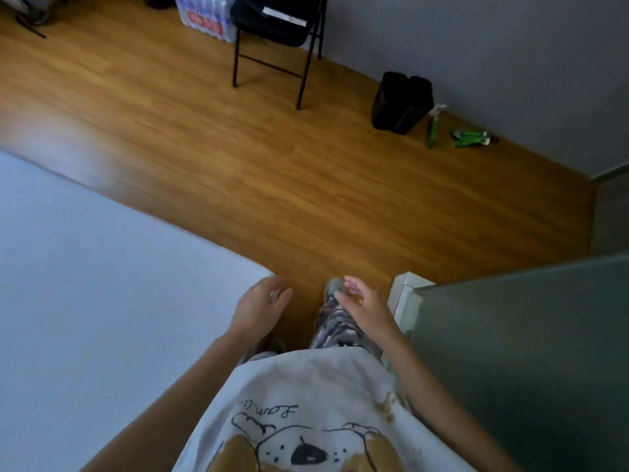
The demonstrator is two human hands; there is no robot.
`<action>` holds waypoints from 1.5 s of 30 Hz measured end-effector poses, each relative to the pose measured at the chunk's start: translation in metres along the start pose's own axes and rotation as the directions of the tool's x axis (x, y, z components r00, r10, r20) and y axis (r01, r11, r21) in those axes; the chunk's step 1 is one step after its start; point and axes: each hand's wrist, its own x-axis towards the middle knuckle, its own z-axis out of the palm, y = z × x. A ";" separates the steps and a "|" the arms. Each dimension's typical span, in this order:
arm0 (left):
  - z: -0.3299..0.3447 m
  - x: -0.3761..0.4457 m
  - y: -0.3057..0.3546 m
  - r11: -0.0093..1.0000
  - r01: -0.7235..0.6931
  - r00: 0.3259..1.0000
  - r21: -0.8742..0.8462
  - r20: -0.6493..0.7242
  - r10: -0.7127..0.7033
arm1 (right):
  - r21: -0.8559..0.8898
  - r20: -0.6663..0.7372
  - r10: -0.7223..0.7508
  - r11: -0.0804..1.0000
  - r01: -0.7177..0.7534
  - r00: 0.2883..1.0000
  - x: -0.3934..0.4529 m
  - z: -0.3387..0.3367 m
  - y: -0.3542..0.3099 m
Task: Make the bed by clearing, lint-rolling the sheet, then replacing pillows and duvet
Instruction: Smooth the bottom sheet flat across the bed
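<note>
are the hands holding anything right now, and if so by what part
Nothing is held. The left hand hangs with loosely curled fingers beside the corner of the white sheet, and the right hand is open and empty above the floor.

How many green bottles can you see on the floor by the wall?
2. A green spray bottle stands beside the black bin; another green bottle lies on its side further right. More may be hidden behind the bin.

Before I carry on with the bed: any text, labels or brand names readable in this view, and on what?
T-shirt: handwritten script above the dog drawing, upside down, not legible.
Pack of water bottles: red label, print too blurred to read.
Green spray bottle and green packet: too small to read.
Nothing else carries text.
</note>
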 end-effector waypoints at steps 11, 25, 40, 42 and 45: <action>-0.069 0.179 0.066 0.882 0.265 0.866 -0.390 -0.306 -0.396 | -0.279 0.354 -0.177 0.917 0.284 0.918 0.273 -0.101 -0.154; -0.228 0.335 0.025 0.683 0.231 0.618 -0.693 -0.438 -0.653 | -0.421 0.670 -0.157 0.725 0.545 0.726 0.469 0.004 -0.394; -0.597 0.476 -0.164 0.673 0.231 0.575 -0.702 -0.459 -0.677 | -0.365 0.672 -0.297 0.665 0.652 0.679 0.618 0.237 -0.756; -0.646 0.501 -0.187 0.669 0.227 0.551 -0.708 -0.473 -0.687 | -0.358 0.693 -0.287 0.659 0.662 0.661 0.647 0.272 -0.800; -0.712 0.542 -0.225 0.655 0.228 0.494 -0.721 -0.494 -0.716 | -0.339 0.741 -0.267 0.644 0.686 0.616 0.701 0.332 -0.867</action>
